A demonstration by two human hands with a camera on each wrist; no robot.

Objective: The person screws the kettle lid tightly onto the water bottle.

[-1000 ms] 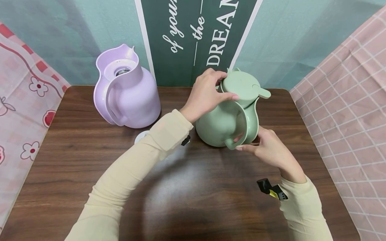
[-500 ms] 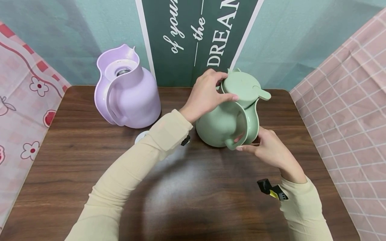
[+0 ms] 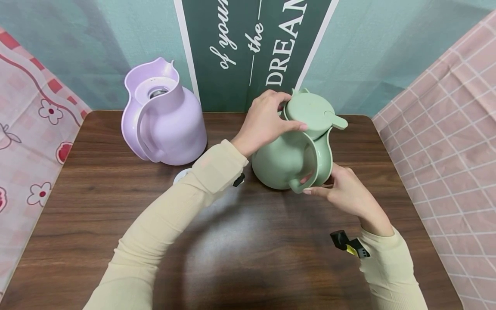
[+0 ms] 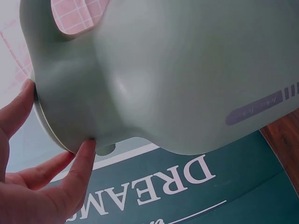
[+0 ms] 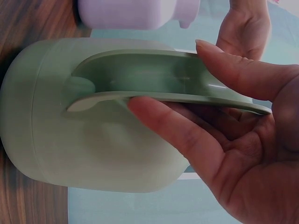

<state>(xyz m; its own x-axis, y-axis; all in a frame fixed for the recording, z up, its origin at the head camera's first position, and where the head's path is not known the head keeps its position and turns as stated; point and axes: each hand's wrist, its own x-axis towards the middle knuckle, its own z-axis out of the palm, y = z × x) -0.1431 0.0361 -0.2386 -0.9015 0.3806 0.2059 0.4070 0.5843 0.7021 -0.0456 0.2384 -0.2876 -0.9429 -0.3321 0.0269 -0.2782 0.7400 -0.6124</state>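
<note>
A green thermos jug [image 3: 277, 161] stands at the back right of the table, its pale green lid [image 3: 310, 113] seated on top with a tab sticking out to the right. My left hand [image 3: 265, 118] grips the lid's edge, thumb on the near side and fingers on the far side. In the left wrist view the left fingertips [image 4: 84, 151] touch the rim of the jug's neck. My right hand [image 3: 346, 191] holds the jug's handle from the right. The right wrist view shows the thumb and fingers [image 5: 163, 119] on either side of that handle [image 5: 154, 96].
A lilac thermos jug [image 3: 178, 125] stands at the back left, its top uncovered and its round mouth showing. Near its base a white round thing [image 3: 181, 175] is mostly hidden by the left sleeve. Hanging cloths border the brown wooden table [image 3: 248, 258] at the back and sides.
</note>
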